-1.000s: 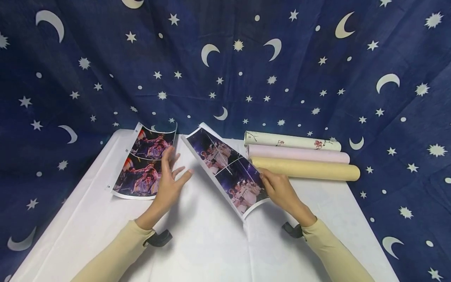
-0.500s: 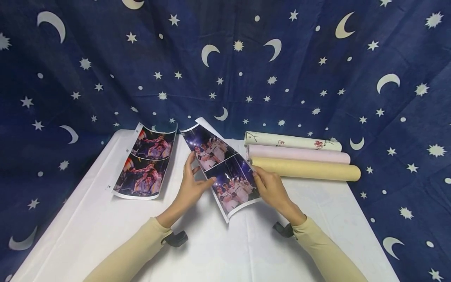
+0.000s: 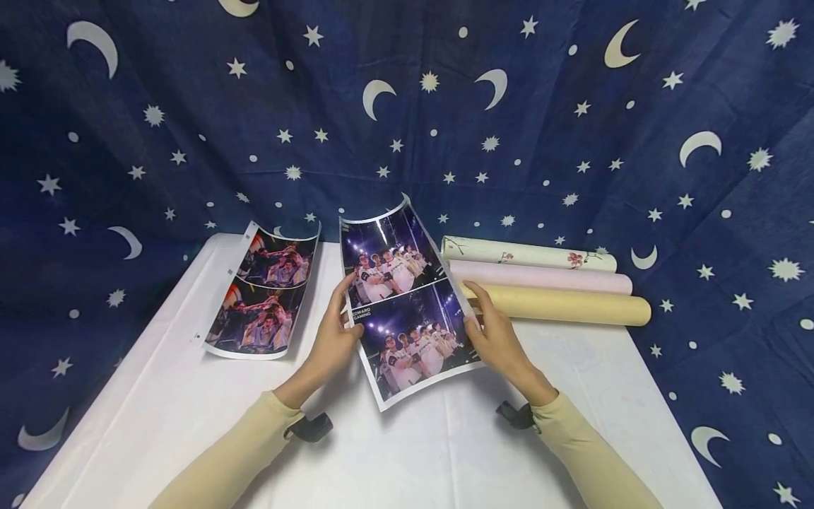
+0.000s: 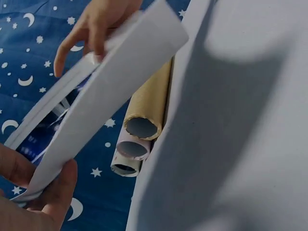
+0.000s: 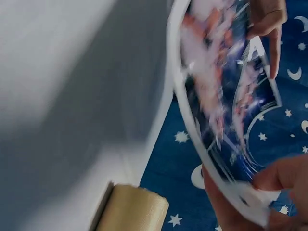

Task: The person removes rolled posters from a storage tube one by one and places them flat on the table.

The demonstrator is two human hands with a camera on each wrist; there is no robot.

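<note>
A white-bordered sheet printed with two photos of a group (image 3: 413, 300) is held above the middle of the table, curving lengthwise. My left hand (image 3: 327, 350) pinches its left edge between thumb and fingers. On the opposite edge, my right hand (image 3: 502, 343) grips the sheet the same way. The left wrist view catches the sheet's plain white back (image 4: 103, 101), and the right wrist view its blurred printed side (image 5: 207, 82). To the left lies a second photo sheet (image 3: 263, 300), slightly curled at its edges and untouched.
Three rolls lie side by side at the back right: a white one with flowers (image 3: 534, 256), a pink one (image 3: 547, 278) and a yellow one (image 3: 566, 306). White cloth covers the table (image 3: 407, 459). Behind it hangs a dark blue curtain (image 3: 343, 92) with moons and stars.
My left hand has come right from beside the second sheet and taken the held sheet's left edge. The held sheet has turned from slanted to more upright and faces me more.
</note>
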